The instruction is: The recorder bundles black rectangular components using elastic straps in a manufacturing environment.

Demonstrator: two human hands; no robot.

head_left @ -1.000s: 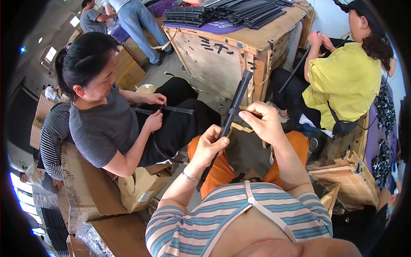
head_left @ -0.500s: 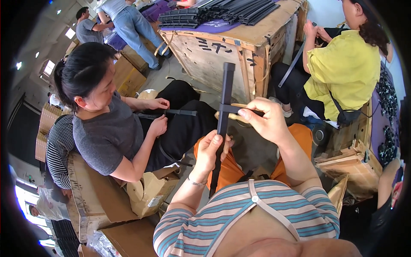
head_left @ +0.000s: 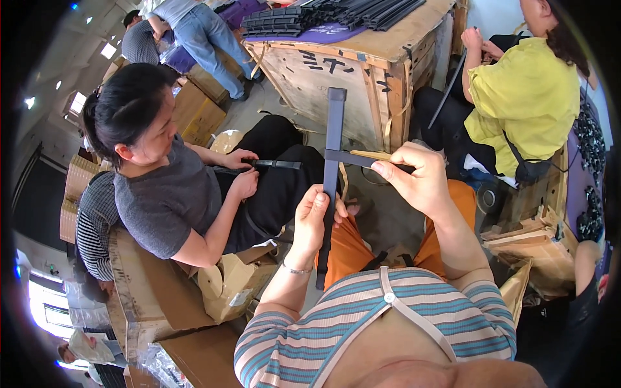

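Upright before me stands a long flat black bar (head_left: 334, 129) with a squared cap at its top. My left hand (head_left: 312, 221) is closed round its lower half. A narrow black strap (head_left: 362, 160) wraps across the bar above that hand and runs out to the right. My right hand (head_left: 419, 176) pinches the strap's free end between thumb and fingers. Along the strap shows a thin yellowish strip (head_left: 373, 155); whether my fingers hold it too, I cannot tell.
A seated co-worker in grey (head_left: 168, 194) handles a black strip close on my left. Another in yellow (head_left: 524, 103) sits at right. A wooden crate (head_left: 317, 87) ahead bears piled black strips (head_left: 278, 26). Cardboard boxes (head_left: 239, 284) stand at lower left, a broken wooden box (head_left: 533, 242) at right.
The bar has tipped slightly leftward at its top, and its broad face shows more. My right hand has shifted a little right and down, keeping its pinch on the strap.
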